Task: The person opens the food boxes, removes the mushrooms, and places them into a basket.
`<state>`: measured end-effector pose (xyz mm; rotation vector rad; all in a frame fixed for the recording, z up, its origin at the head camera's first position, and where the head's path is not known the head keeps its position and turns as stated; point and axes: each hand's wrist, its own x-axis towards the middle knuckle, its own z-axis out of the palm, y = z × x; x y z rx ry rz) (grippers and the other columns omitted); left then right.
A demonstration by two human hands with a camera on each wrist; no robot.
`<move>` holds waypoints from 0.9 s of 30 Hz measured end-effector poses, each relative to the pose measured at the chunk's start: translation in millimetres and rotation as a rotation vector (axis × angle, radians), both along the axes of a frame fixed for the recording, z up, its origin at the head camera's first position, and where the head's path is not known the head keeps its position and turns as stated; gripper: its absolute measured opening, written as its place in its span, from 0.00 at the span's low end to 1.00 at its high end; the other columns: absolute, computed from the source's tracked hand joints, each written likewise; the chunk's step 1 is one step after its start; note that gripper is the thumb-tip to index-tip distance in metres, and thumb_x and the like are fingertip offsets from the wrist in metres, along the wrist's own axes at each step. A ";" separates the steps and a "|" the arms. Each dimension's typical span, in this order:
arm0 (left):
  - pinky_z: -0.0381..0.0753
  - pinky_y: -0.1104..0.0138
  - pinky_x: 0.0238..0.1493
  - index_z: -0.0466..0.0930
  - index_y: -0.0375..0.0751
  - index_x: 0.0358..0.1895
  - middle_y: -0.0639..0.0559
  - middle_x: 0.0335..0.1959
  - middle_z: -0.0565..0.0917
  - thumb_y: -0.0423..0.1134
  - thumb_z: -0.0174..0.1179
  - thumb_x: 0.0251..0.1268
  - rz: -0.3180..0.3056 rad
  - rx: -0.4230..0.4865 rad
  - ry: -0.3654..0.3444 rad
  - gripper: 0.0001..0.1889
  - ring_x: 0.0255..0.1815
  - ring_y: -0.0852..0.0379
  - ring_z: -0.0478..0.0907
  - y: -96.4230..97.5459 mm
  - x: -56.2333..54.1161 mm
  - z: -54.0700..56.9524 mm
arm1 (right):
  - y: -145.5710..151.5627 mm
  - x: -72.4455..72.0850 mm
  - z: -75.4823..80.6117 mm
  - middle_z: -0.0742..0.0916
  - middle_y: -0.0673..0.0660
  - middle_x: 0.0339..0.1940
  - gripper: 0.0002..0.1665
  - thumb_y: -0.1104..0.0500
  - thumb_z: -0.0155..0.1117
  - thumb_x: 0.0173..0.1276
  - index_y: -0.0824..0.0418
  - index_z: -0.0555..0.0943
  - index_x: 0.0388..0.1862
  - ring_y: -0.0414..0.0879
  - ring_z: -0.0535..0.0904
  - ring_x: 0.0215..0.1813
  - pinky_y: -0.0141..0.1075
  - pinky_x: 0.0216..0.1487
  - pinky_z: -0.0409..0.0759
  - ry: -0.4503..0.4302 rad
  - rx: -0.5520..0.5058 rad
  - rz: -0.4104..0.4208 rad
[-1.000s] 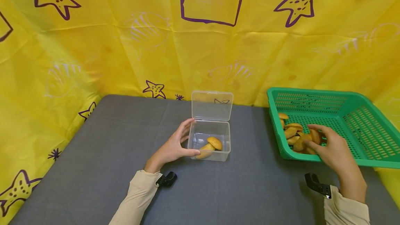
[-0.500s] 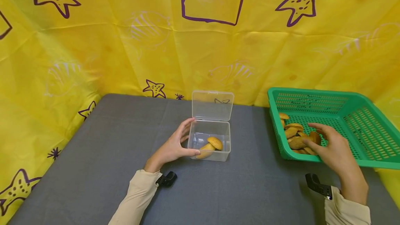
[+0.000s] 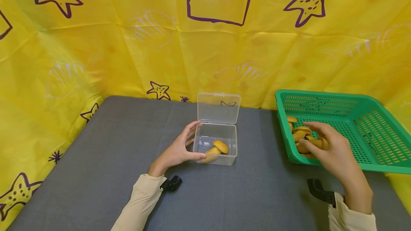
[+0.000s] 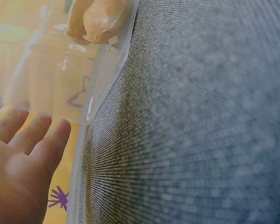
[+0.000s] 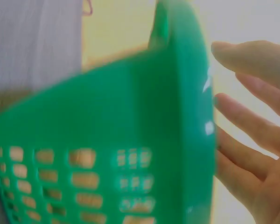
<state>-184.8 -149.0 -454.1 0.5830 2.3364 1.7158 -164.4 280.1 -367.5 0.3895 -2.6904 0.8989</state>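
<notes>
My left hand [image 3: 178, 149] steadies a clear plastic box [image 3: 231, 160], thumb at its front wall and index finger by the back left corner. The box stands with its lid [image 3: 218, 108] raised and holds one mushroom [image 3: 221, 147] with a tan cap. In the left wrist view, fingertips [image 4: 58, 133] meet the clear wall. Over the left part of a green basket [image 3: 359, 124] hovers my right hand [image 3: 340, 154], thumb and fingers spread apart. Several brown mushrooms [image 3: 302, 131] lie beneath it; no held mushroom shows. In the right wrist view, the basket wall [image 5: 107, 102] hides the mushrooms except through its holes.
A grey cloth [image 3: 128, 134] covers the table. Behind it and to the left hangs a yellow curtain [image 3: 192, 56] printed with starfish and fish. The basket's rim stands between the box and the mushrooms. Each wrist wears a black strap mount [image 3: 171, 184].
My right hand let a mushroom down among the others in the basket, then shifted left above the pile. The left hand and box have stayed in place.
</notes>
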 end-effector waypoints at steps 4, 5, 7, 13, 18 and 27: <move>0.59 0.45 0.77 0.46 0.55 0.79 0.50 0.81 0.52 0.38 0.76 0.52 0.009 -0.009 -0.002 0.56 0.82 0.45 0.49 0.2 -0.1 0.4 | -16.5 2.5 3.6 0.83 0.61 0.57 0.31 0.64 0.76 0.58 0.58 0.79 0.62 0.15 0.64 0.55 0.16 0.49 0.63 0.073 -0.001 0.075; 0.59 0.45 0.77 0.46 0.55 0.79 0.50 0.81 0.52 0.38 0.76 0.52 0.010 -0.010 -0.003 0.55 0.82 0.45 0.49 0.3 -0.2 0.5 | -19.6 2.7 3.7 0.83 0.60 0.56 0.32 0.64 0.76 0.57 0.58 0.79 0.61 0.17 0.65 0.55 0.17 0.49 0.64 0.091 0.008 0.090; 0.59 0.45 0.77 0.46 0.55 0.79 0.50 0.81 0.52 0.38 0.76 0.52 0.011 -0.012 -0.006 0.56 0.82 0.45 0.49 0.5 -0.3 0.5 | -25.7 3.2 4.3 0.84 0.60 0.55 0.32 0.67 0.77 0.54 0.60 0.79 0.60 0.18 0.66 0.56 0.15 0.51 0.64 0.135 0.019 0.123; 0.59 0.45 0.77 0.46 0.55 0.79 0.49 0.81 0.52 0.38 0.76 0.52 0.008 0.001 -0.004 0.55 0.82 0.45 0.49 0.7 0.1 1.1 | -43.0 6.6 7.1 0.85 0.60 0.55 0.35 0.70 0.79 0.49 0.60 0.80 0.58 0.39 0.75 0.59 0.12 0.57 0.60 0.202 0.045 0.176; 0.59 0.45 0.77 0.47 0.56 0.78 0.49 0.81 0.52 0.38 0.76 0.51 0.009 0.007 -0.001 0.55 0.81 0.45 0.50 1.1 0.2 0.4 | -56.1 9.4 7.4 0.84 0.59 0.57 0.34 0.70 0.78 0.51 0.60 0.79 0.59 0.53 0.75 0.60 0.12 0.59 0.59 0.169 0.032 0.221; 0.60 0.44 0.77 0.48 0.57 0.78 0.49 0.80 0.53 0.36 0.77 0.50 0.009 0.020 0.012 0.55 0.81 0.45 0.51 1.6 -1.0 -1.6 | -76.2 10.4 0.9 0.84 0.58 0.57 0.32 0.69 0.77 0.53 0.60 0.79 0.58 0.53 0.79 0.59 0.18 0.61 0.67 0.161 0.051 0.297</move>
